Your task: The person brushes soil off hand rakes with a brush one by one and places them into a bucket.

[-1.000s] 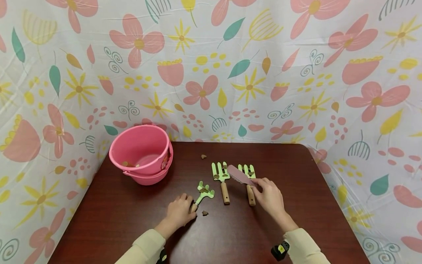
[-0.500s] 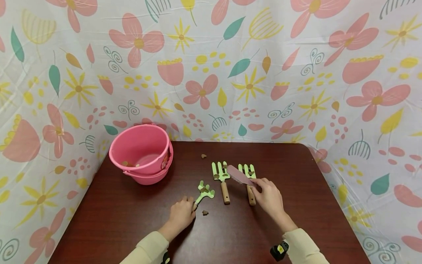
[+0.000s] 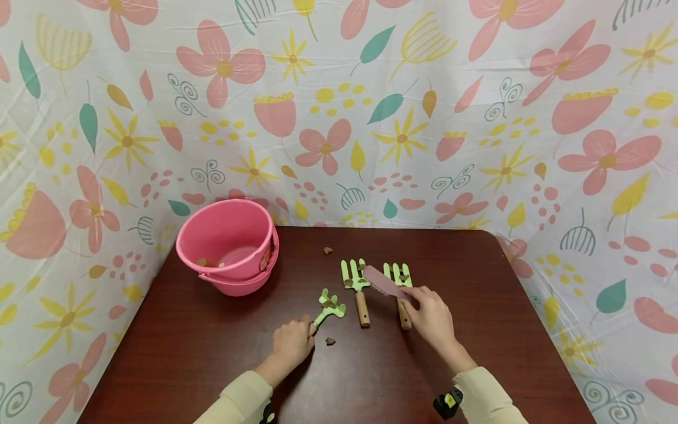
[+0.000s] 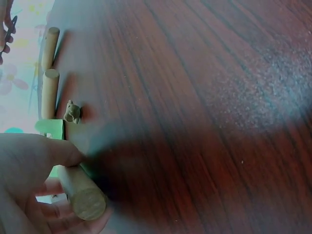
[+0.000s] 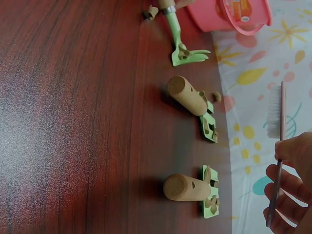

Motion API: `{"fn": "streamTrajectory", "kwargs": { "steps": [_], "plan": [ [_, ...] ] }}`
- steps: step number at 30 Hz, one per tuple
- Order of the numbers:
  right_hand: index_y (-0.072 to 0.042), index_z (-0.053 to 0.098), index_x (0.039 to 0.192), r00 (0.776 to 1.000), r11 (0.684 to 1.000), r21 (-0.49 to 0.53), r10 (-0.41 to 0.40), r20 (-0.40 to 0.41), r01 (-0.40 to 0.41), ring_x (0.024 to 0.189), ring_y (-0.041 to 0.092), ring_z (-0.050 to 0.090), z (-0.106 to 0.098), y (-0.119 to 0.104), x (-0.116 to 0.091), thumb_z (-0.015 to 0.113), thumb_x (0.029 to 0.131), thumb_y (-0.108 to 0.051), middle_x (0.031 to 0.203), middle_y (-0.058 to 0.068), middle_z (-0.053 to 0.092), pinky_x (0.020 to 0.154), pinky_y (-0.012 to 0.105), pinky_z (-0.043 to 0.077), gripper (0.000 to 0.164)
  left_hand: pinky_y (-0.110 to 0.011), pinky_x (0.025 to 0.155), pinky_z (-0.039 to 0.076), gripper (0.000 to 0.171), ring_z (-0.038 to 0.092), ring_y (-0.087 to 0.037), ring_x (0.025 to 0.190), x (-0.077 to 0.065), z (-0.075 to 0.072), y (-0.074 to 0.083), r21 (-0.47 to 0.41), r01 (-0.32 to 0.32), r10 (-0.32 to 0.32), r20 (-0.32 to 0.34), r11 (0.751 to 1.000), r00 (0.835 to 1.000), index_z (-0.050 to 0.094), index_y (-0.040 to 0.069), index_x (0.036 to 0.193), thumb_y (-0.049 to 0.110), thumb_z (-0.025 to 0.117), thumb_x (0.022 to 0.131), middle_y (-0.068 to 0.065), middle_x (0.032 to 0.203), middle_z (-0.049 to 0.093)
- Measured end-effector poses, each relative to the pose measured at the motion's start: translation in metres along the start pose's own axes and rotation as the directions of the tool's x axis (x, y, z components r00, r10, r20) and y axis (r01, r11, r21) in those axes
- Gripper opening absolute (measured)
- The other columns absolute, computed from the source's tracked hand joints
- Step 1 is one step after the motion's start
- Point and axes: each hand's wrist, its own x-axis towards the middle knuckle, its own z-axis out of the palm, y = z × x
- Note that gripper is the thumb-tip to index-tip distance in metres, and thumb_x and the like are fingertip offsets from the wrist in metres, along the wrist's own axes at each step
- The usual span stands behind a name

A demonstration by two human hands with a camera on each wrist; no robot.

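My left hand grips the wooden handle of a small green hand cultivator, its curled prongs pointing away with brown bits on them. My right hand pinches a pink brush, bristles facing down. In the head view the brush overlaps the space between two green garden forks. The left fork and the right fork lie on the table with wooden handles toward me. Brown clay-like bits sit on the tines of both. In the right wrist view the brush is well above the tabletop.
Two pink buckets, one nested in the other, stand at the back left with some bits inside. One loose brown clump lies beside the cultivator, another near the back edge. A floral curtain surrounds the dark wooden table.
My left hand has shifted slightly along the cultivator's handle toward the right, covering more of it. My right hand and the brush have hardly moved.
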Motion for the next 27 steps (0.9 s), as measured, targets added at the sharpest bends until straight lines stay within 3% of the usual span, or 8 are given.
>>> {"fn": "streamTrajectory", "kwargs": {
  "steps": [11, 19, 27],
  "plan": [
    [-0.013, 0.071, 0.098, 1.0, 1.0, 0.002, 0.002, 0.003, -0.002, 0.07, 0.021, 0.059, 0.003, 0.0, 0.0, 0.076, 0.073, -0.012, 0.083, 0.003, 0.065, 0.054, 0.037, 0.044, 0.025, -0.04, 0.042, 0.04, 0.02, 0.057, -0.03, 0.055, 0.003, -0.003, -0.002, 0.006, 0.052, -0.052, 0.064, 0.999, 0.997, 0.052, 0.012, 0.073, 0.018, 0.071, 0.068, -0.005, 0.064, 0.054],
    [-0.014, 0.071, 0.099, 1.0, 1.0, 0.006, 0.009, 0.023, -0.009, 0.072, 0.021, 0.059, 0.004, -0.004, 0.001, 0.075, 0.074, -0.013, 0.086, 0.003, 0.065, 0.054, 0.035, 0.044, 0.025, -0.043, 0.043, 0.041, 0.024, 0.058, -0.033, 0.055, 0.006, -0.01, -0.002, -0.008, 0.058, -0.058, 0.031, 0.998, 0.998, 0.053, 0.012, 0.068, 0.027, 0.064, 0.083, -0.007, 0.062, 0.055],
    [-0.017, 0.07, 0.101, 0.997, 0.999, 0.011, 0.029, 0.064, -0.03, 0.074, 0.02, 0.058, 0.004, -0.012, 0.002, 0.074, 0.076, -0.016, 0.088, 0.002, 0.065, 0.057, 0.038, 0.045, 0.025, -0.044, 0.044, 0.042, 0.022, 0.059, -0.034, 0.057, 0.01, -0.011, -0.005, 0.005, 0.077, -0.077, 0.035, 0.997, 0.996, 0.055, 0.012, 0.072, 0.028, 0.064, 0.083, -0.007, 0.065, 0.056]
  ]
}}
